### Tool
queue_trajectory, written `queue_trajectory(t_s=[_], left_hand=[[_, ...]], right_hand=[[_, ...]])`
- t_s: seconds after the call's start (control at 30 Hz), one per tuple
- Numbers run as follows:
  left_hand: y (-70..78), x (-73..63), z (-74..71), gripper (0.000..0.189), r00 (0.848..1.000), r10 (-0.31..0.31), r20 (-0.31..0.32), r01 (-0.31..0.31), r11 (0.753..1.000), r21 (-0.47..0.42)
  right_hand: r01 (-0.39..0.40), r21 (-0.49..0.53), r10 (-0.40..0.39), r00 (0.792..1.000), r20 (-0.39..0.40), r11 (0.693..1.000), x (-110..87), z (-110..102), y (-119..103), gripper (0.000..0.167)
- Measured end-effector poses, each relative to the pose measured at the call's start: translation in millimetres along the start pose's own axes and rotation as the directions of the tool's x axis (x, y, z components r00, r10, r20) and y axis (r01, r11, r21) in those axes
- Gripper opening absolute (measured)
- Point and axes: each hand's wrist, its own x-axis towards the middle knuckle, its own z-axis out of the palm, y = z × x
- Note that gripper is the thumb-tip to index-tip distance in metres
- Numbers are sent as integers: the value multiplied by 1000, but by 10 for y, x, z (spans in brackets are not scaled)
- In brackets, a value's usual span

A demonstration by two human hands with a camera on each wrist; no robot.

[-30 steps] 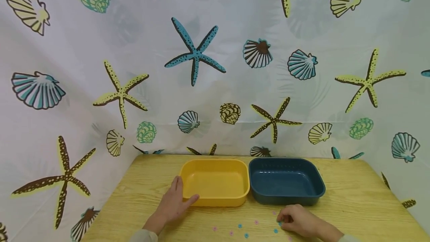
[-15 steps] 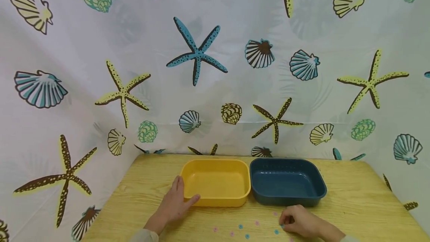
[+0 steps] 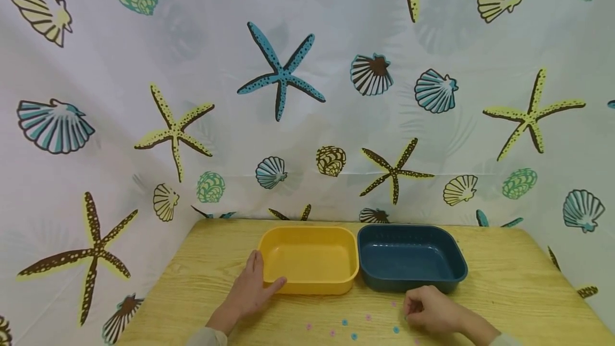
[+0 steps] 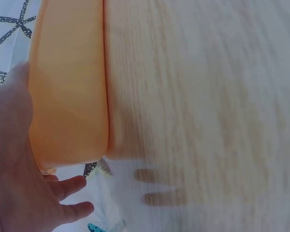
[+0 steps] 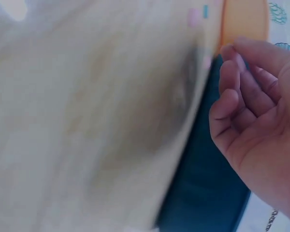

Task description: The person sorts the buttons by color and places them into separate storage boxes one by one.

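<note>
My left hand (image 3: 247,290) rests against the left end of the yellow bin (image 3: 307,287), thumb along its front and fingers at its side. In the left wrist view, the bin's orange-looking wall (image 4: 70,87) lies beside the palm. My right hand (image 3: 432,308) is just in front of the dark blue bin (image 3: 410,285). Its thumb and index fingertips meet in the right wrist view, pinching a small blue bead-like disc that the fingers hide. Several small discs lie on the table, among them a pink disc (image 3: 368,317) and a blue disc (image 3: 396,329).
The two bins stand side by side toward the back of the wooden table (image 3: 216,250). Behind and at both sides hangs a white curtain (image 3: 307,138) printed with shells and starfish.
My right hand has lifted slightly and shifted right. The blue disc at its fingertips no longer shows on the table. My left hand stays at the yellow bin.
</note>
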Motion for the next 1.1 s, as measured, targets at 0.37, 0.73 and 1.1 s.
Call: queue_trajectory(t_s=[0.37, 0.73, 1.1], left_hand=[[43, -16, -26, 111, 999, -31, 8, 31, 999, -43], [54, 2, -45, 115, 997, -60, 40, 63, 994, -87], [86, 21, -65, 111, 997, -46, 63, 55, 989, -140]], right_hand=[[62, 27, -61, 998, -19, 998, 98, -85, -187, 7], [46, 7, -45, 998, -45, 999, 194, -191, -345, 6], [35, -2, -35, 998, -60, 999, 270, -266, -465, 3]])
